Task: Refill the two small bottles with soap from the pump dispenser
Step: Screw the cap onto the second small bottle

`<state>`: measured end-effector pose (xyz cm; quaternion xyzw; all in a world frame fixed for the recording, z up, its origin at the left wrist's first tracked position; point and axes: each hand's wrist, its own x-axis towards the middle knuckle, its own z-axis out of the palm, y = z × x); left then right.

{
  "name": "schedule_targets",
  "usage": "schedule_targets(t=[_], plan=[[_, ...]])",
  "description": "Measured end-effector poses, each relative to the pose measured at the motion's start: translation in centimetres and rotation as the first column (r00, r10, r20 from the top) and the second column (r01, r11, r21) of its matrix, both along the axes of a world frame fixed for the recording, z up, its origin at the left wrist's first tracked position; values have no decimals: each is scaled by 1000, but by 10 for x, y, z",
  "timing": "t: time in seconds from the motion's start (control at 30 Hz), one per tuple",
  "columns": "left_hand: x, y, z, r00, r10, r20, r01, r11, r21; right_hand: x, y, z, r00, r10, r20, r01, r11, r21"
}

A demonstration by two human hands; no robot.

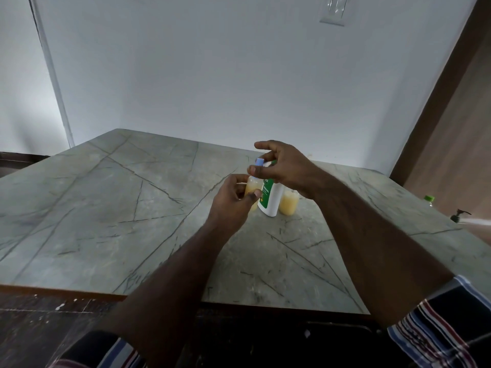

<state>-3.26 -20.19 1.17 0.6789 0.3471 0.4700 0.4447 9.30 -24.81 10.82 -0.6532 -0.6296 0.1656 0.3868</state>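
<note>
Both hands on one small bottle, mid-table.

My left hand (233,197) curls round the body of the near small bottle (252,188), yellow soap showing between thumb and fingers. My right hand (281,166) sits above it, thumb and forefinger pinching the blue cap (259,162) at its neck, other fingers spread loose. Just behind, touching or nearly so, stands the white and green dispenser (271,200); its top is hidden by my right hand. Beside that, the second small bottle (288,205), also yellow, stands on the grey marble table (106,208). Far right edge: a black pump head (458,215).
</note>
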Motion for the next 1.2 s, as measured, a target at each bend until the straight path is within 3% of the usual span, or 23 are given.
schedule_targets(t=[0.13,0.33,0.47,0.67,0.83,1.2], plan=[[1,0,-1,1000,-4,14,4,1000,-6,-1,-3,2,995,46,-84,-47,999,-11],[1,0,-3,999,-15,40,14,1000,17,-3,0,-4,998,-64,28,63,998,31],[3,2,-5,999,-12,41,12,1000,10,3,-4,0,993,47,-113,-52,998,-44],[6,3,-8,1000,3,21,-4,999,42,-6,-2,-4,989,-126,-73,130,990,49],[3,1,-4,997,-44,59,43,999,10,4,-3,-1,984,5,-177,-13,999,-44],[20,-11,1,1000,15,-18,-15,1000,12,10,-13,-11,987,-130,-95,139,987,87]])
